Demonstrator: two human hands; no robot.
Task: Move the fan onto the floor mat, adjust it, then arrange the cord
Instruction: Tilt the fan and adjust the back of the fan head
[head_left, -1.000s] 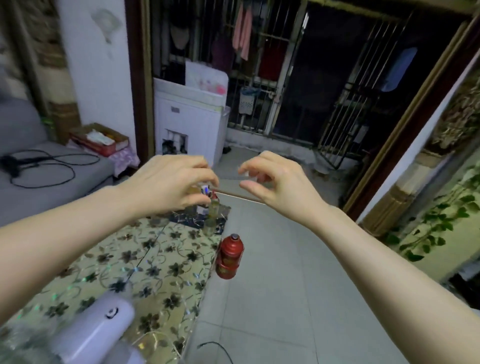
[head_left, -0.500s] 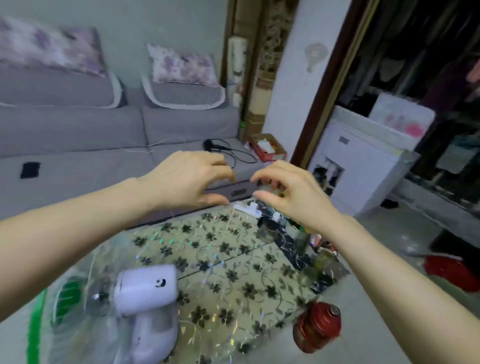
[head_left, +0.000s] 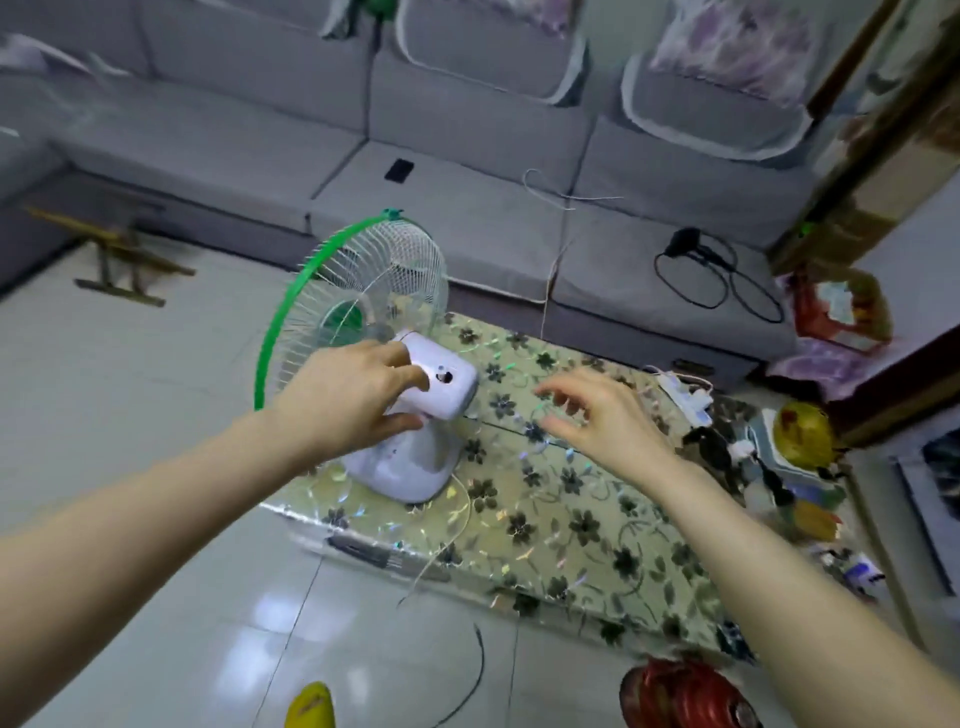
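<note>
Big grey sofa runs along the back wall, with a black cable coiled on its seat and a small dark phone lying flat further left. In front of it there's the floral mat spread on the pale tiled floor. The fan already sits on the mat near its left edge, white base planted, green-rimmed cage tilted up and facing away toward the sofa.

Left hand is wrapped around the white motor housing at the back of the fan, fingers over the top and thumb underneath. Right hand hovers just beside the fan over the mat, fingers loosely spread and slightly bent, holding nothing.

The thin white cord trails from the base across the mat's front edge onto the tiles. A white power strip lies at the mat's far right, next to some clutter. A red can stands at the bottom, a yellow thing too blurred to tell.
</note>
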